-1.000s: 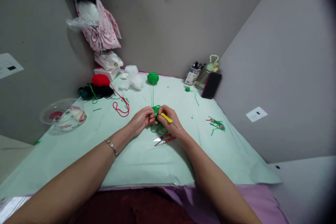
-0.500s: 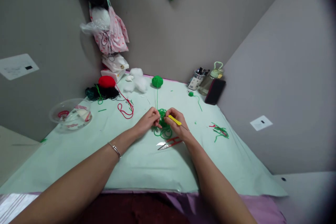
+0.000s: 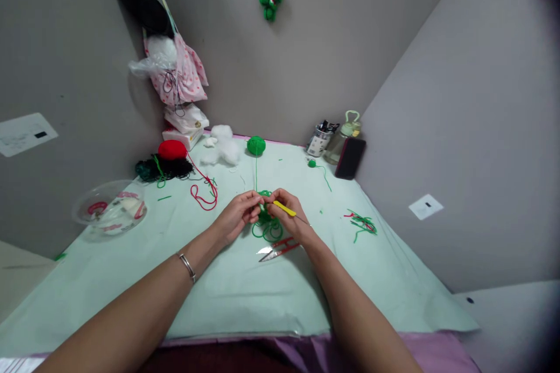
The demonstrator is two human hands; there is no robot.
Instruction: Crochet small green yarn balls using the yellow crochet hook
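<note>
My right hand (image 3: pixel 286 210) is closed around a crochet hook with a yellow handle (image 3: pixel 284 208), its metal shaft pointing back toward my wrist. Fingertip to fingertip with it, my left hand (image 3: pixel 241 213) pinches green yarn; the exact piece between the fingers is too small to make out. Loose green yarn (image 3: pixel 268 231) lies in loops on the table just under both hands. From there a strand runs up to a green yarn ball (image 3: pixel 256 145). Thread snips with red handles (image 3: pixel 280 249) rest below my right hand.
Red yarn (image 3: pixel 172 150), dark yarn, white stuffing (image 3: pixel 225 148) and a plastic tub (image 3: pixel 109 210) are on the left. Toward the right are a pen can (image 3: pixel 318 143), a bottle, a phone (image 3: pixel 350 158), a small green ball (image 3: pixel 312 163) and yarn scraps (image 3: pixel 363 223).
The camera has tilted up, so the scene sits lower and slightly left. My fingertips have come closer together, and the left hand has turned to show more of its palm.
</note>
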